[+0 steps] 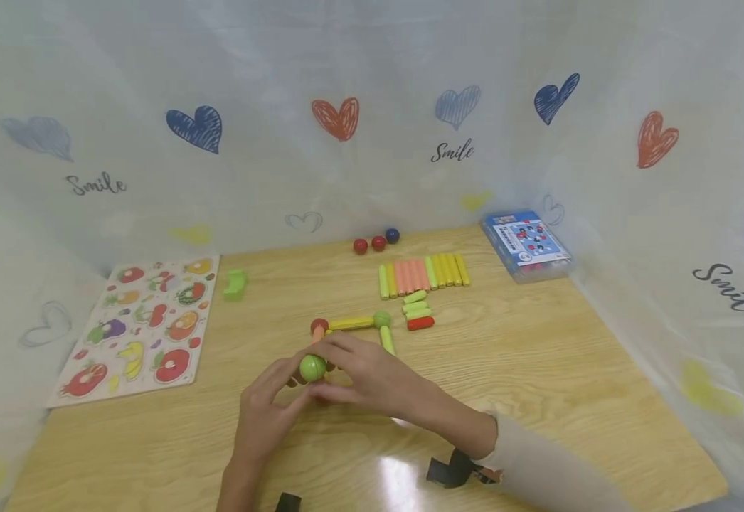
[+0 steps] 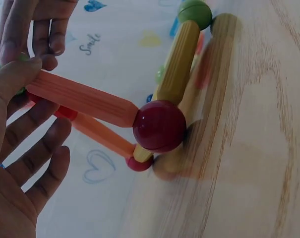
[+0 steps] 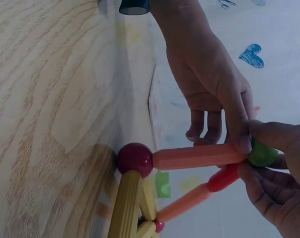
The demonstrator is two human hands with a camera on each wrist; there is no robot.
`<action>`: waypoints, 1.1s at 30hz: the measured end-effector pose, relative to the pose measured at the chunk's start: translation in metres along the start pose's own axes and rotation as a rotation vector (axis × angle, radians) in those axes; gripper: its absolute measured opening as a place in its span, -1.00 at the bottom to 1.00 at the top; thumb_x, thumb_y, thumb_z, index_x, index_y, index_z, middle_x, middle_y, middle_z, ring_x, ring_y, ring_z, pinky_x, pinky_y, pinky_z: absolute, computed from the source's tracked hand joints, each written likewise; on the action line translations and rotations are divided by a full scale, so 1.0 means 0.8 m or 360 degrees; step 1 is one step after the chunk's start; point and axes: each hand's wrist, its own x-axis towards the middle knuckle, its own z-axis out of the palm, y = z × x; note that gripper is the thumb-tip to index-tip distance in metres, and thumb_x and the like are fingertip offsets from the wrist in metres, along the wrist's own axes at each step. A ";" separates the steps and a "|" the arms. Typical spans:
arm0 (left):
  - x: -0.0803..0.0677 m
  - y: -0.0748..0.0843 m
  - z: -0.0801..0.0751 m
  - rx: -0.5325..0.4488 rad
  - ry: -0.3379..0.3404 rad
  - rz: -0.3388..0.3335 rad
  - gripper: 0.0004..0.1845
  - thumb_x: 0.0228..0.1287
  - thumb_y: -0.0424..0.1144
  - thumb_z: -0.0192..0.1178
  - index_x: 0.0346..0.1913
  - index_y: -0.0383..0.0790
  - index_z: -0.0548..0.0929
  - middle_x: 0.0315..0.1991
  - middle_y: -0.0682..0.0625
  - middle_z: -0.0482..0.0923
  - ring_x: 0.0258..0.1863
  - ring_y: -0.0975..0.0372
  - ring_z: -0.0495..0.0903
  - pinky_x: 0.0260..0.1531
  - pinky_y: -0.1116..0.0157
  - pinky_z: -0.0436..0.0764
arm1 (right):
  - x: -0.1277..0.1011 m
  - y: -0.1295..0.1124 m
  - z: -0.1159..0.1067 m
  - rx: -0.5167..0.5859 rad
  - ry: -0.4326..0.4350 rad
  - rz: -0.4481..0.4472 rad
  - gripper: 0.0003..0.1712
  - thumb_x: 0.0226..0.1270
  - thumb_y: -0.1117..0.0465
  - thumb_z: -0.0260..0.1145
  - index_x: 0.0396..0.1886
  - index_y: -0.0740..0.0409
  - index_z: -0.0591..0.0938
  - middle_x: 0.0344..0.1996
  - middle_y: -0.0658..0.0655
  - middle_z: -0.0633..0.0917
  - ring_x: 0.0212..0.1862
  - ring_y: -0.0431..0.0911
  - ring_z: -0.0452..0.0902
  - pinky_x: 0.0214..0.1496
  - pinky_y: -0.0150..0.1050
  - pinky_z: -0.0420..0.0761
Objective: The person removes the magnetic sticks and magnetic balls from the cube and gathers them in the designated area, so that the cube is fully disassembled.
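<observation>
We pinch the round green plastic ball between left hand and right hand, near the table's middle, capping the ribbed orange plastic rod. Squeezing unevenly could, we judge, pop the joint apart. The wrist views show the glossy dark-red ball joint that the head view mostly hides.

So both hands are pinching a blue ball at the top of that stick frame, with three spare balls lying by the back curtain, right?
Not quite: the ball in the grip of the left hand and right hand is green, not blue, as the head view shows. The rest holds: it tops the stick frame, and three spare balls lie by the back curtain.
</observation>
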 end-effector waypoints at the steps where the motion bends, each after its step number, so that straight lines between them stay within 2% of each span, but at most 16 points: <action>1: 0.000 0.000 0.001 0.0001 -0.0005 -0.0003 -0.42 -0.11 -0.37 0.43 0.10 -0.20 0.56 -0.24 0.07 0.61 -0.38 0.25 0.54 -0.30 0.48 0.51 | 0.001 -0.001 0.002 0.0003 0.0010 -0.0003 -0.55 0.19 0.04 0.32 0.04 0.09 0.51 -0.06 -0.06 0.51 -0.09 -0.35 0.41 -0.03 -0.62 0.39; 4: 0.000 0.000 0.002 -0.0003 -0.0012 -0.0018 -0.42 -0.11 -0.38 0.42 0.10 -0.22 0.56 -0.25 0.05 0.62 -0.39 0.24 0.54 -0.27 0.50 0.51 | 0.002 -0.001 0.004 0.0017 0.0029 -0.0011 -0.62 0.21 0.11 0.31 0.00 0.11 0.53 -0.10 -0.04 0.50 -0.16 -0.36 0.40 -0.10 -0.64 0.41; 11: 0.005 0.004 0.000 -0.0005 0.0027 0.0041 -0.47 -0.08 -0.39 0.40 0.07 -0.22 0.58 -0.29 0.01 0.66 -0.45 0.25 0.59 -0.32 0.47 0.58 | 0.008 0.006 -0.002 0.0365 0.0053 0.0110 -0.69 0.12 0.17 0.35 -0.11 0.07 0.57 -0.24 -0.10 0.56 -0.24 -0.36 0.45 -0.18 -0.54 0.51; 18: 0.007 0.005 -0.004 0.0013 0.0052 0.0060 -0.47 -0.10 -0.40 0.41 0.05 -0.17 0.61 -0.33 0.05 0.67 -0.46 0.30 0.58 -0.38 0.51 0.57 | 0.012 0.005 -0.003 0.0470 0.0008 0.0222 -0.73 0.12 0.16 0.30 -0.14 0.03 0.57 -0.28 -0.15 0.59 -0.27 -0.39 0.47 -0.20 -0.50 0.53; 21: 0.007 0.004 -0.003 -0.0024 0.0068 0.0068 -0.46 -0.15 -0.44 0.42 0.03 -0.18 0.62 -0.32 0.04 0.66 -0.44 0.31 0.59 -0.44 0.53 0.57 | 0.010 0.007 -0.006 0.0509 -0.0001 0.0283 -0.68 0.14 0.16 0.30 -0.07 0.00 0.55 -0.25 -0.17 0.60 -0.23 -0.38 0.49 -0.16 -0.49 0.53; 25: 0.005 0.003 0.000 -0.0041 0.0049 0.0030 -0.44 -0.19 -0.43 0.44 0.03 -0.16 0.63 -0.32 0.10 0.64 -0.40 0.33 0.60 -0.46 0.51 0.58 | 0.010 0.019 -0.019 0.0441 0.0068 0.0355 -0.62 0.15 0.13 0.33 0.00 -0.02 0.56 -0.15 -0.18 0.58 -0.19 -0.35 0.48 -0.14 -0.41 0.55; 27: 0.005 0.003 0.000 -0.0021 0.0033 -0.0008 -0.44 -0.18 -0.38 0.45 0.04 -0.12 0.62 -0.32 0.14 0.64 -0.40 0.36 0.60 -0.42 0.49 0.57 | 0.016 0.032 -0.029 0.0343 0.0120 0.0388 -0.61 0.14 0.11 0.35 -0.01 0.00 0.57 -0.12 -0.17 0.56 -0.20 -0.31 0.48 -0.18 -0.39 0.55; 29: 0.005 0.004 -0.001 0.0008 0.0017 -0.0037 -0.43 -0.16 -0.33 0.46 0.05 -0.07 0.62 -0.31 0.15 0.63 -0.42 0.40 0.59 -0.39 0.49 0.56 | 0.024 0.052 -0.039 0.0230 0.0150 0.0446 -0.59 0.11 0.09 0.37 -0.01 0.02 0.58 -0.13 -0.15 0.55 -0.22 -0.26 0.48 -0.20 -0.38 0.54; 33: 0.005 0.003 -0.001 -0.0007 0.0034 0.0014 -0.41 -0.21 -0.36 0.47 0.04 -0.10 0.62 -0.30 0.12 0.64 -0.44 0.39 0.59 -0.35 0.50 0.55 | 0.039 0.106 -0.051 0.0035 0.0131 0.0545 -0.51 0.11 0.08 0.38 0.05 0.10 0.54 -0.15 -0.05 0.55 -0.22 -0.15 0.51 -0.20 -0.37 0.54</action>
